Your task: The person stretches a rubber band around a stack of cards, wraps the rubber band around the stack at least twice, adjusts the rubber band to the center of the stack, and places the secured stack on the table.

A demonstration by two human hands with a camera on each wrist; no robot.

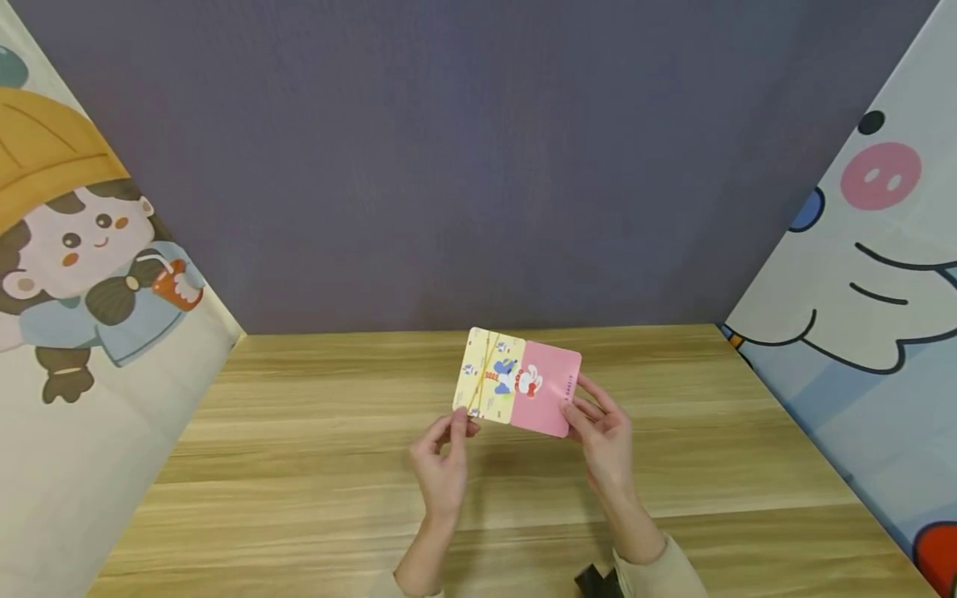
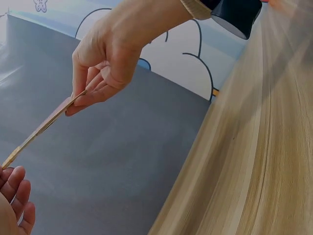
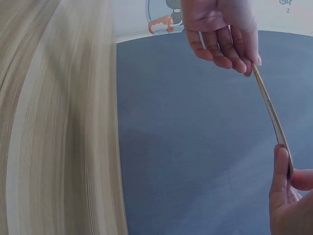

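Note:
A thin booklet (image 1: 544, 390), half pale yellow and half pink with cartoon animals on it, is held up and tilted above the table in the head view. Round its yellow part run thin yellow rubber bands (image 1: 482, 374), which cross each other. My left hand (image 1: 441, 469) pinches the lower left corner between thumb and fingers, close to the bands. At the pink right edge, my right hand (image 1: 609, 444) grips with the thumb on the front and fingers behind. Both wrist views show the booklet (image 3: 272, 115) nearly edge-on, as a narrow strip between the two hands.
Beneath the hands lies a wood-grain table (image 1: 314, 482). A dark grey panel (image 1: 478, 166) stands behind it, with cartoon-printed sheets at the left (image 1: 112, 274) and right (image 1: 860, 274). A black wrist device (image 1: 598, 581) shows by the right sleeve.

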